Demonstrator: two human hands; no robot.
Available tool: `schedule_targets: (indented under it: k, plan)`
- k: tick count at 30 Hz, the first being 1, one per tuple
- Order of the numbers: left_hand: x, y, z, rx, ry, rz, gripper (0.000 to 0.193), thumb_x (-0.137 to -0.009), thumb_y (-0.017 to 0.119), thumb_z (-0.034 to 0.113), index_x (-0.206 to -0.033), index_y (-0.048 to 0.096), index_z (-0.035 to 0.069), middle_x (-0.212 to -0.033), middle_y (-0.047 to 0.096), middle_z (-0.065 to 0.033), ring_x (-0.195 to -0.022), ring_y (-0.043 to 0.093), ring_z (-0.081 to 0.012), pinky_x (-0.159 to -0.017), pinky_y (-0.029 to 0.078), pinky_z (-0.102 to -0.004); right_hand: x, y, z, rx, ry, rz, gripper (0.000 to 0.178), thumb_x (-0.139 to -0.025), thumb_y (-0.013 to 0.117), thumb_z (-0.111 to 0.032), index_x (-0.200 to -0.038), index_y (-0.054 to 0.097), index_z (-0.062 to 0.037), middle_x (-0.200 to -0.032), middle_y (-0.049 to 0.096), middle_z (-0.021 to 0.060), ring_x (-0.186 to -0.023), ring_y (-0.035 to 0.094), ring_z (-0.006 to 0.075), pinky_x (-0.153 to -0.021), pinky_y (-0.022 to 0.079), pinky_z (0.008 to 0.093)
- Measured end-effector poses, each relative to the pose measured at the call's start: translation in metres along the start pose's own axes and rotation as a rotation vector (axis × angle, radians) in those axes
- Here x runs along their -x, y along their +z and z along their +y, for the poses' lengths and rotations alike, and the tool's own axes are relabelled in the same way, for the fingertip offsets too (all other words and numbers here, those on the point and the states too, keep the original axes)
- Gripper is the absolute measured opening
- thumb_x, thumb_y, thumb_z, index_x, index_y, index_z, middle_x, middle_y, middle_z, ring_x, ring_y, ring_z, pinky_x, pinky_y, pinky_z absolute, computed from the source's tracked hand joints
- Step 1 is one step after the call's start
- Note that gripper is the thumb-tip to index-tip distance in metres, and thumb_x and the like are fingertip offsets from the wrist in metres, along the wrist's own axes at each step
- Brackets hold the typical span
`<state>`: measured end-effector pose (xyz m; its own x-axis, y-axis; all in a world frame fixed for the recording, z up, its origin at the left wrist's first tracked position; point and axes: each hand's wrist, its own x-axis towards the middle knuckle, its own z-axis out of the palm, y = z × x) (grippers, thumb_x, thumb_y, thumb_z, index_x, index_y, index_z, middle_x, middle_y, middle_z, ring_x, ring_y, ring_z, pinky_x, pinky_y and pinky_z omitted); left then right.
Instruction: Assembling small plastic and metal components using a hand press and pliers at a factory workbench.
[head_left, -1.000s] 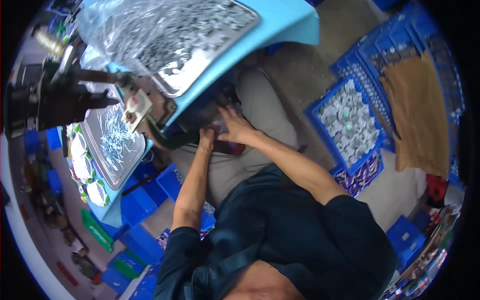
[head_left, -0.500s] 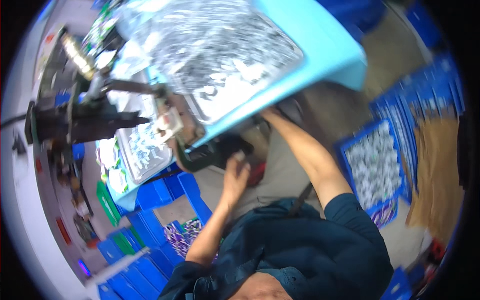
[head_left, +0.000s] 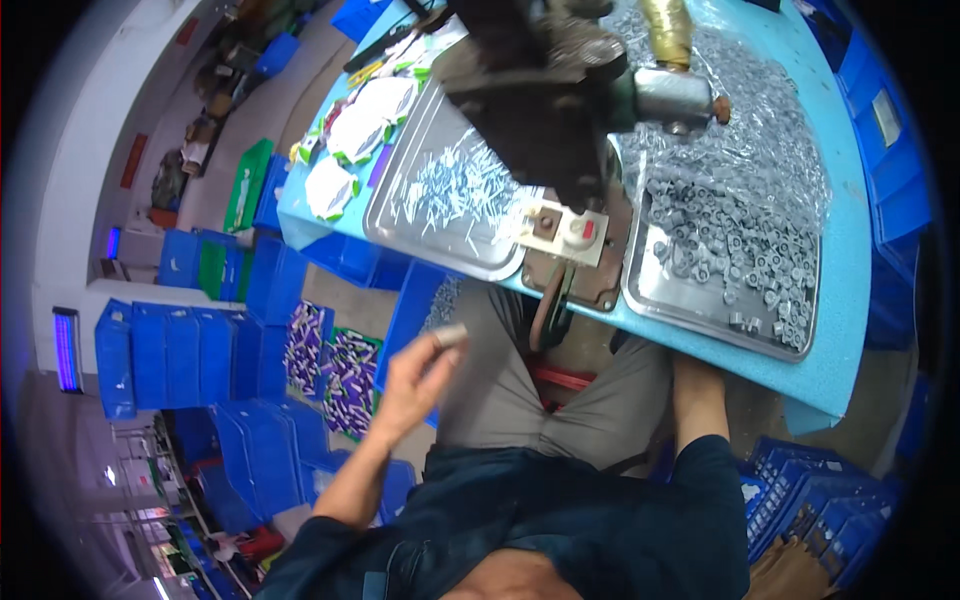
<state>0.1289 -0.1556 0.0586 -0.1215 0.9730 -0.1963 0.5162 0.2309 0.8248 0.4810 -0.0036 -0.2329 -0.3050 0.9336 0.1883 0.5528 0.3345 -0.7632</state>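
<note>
My left hand [head_left: 412, 388] is in front of the bench over my left thigh, thumb and index finger apart, with nothing visible between them. A pale wrap covers the tip of its index finger. My right forearm [head_left: 697, 395] goes under the bench's front edge, which hides the hand and its fingers. Between the two sides stands a dark press-like machine [head_left: 545, 110], with a pale fixture block [head_left: 570, 234] bearing a small red part at its base. Left of it a metal tray [head_left: 400, 230] carries thin, light-coloured pins. To its right, another metal tray [head_left: 665, 295] holds many small grey ring-shaped parts.
A clear plastic sheet [head_left: 765, 125] covers more grey parts on the blue bench [head_left: 848, 290]. Green-and-white packets [head_left: 355, 125] lie at the bench's left. Blue bins [head_left: 190, 355] and crates of purple-and-white pieces [head_left: 350, 385] stand left; more blue crates [head_left: 800, 490] stand lower right.
The view has swung, bringing the machine to the middle and both trays into clearer sight. My left hand has drawn away from below the machine; my right arm still reaches under the bench.
</note>
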Motion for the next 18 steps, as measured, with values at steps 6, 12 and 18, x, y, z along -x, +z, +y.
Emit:
schedule_targets:
  k: [6,12,18]
  plan:
    - [-0.13,-0.034,0.047,-0.433,0.699,0.146,0.044,-0.087,0.071,0.009,-0.128,0.057,0.002,-0.12,0.063,-0.0208,-0.109,0.061,-0.0395,-0.093,0.049,-0.0397,0.015,-0.002,-0.036,0.304,0.057,-0.033,0.034,-0.095,0.053,-0.025,-0.118,0.061,-0.0016,-0.118,0.06,0.0294,-0.111,0.056,0.0481,-0.1,0.044,0.0493]
    - [-0.214,-0.02,0.008,-0.956,0.72,0.086,0.042,-0.093,0.062,0.034,-0.131,0.057,0.018,-0.13,0.056,-0.0113,-0.121,0.052,-0.0344,-0.099,0.041,-0.0509,0.096,-0.046,-0.205,-0.037,0.039,0.067,0.014,-0.09,0.061,-0.006,-0.101,0.068,0.0009,-0.092,0.067,0.0175,-0.086,0.066,0.0367,-0.074,0.053,0.0403]
    - [-0.186,-0.005,-0.007,-0.694,0.907,0.254,0.02,-0.085,0.071,0.017,-0.104,0.071,0.015,-0.108,0.066,-0.005,-0.102,0.06,-0.0277,-0.087,0.045,-0.043,0.136,-0.057,-0.238,-0.205,0.341,0.232,0.013,-0.093,0.061,-0.005,-0.1,0.068,0.0021,-0.085,0.068,0.0128,-0.07,0.07,0.0182,-0.062,0.052,0.0286]
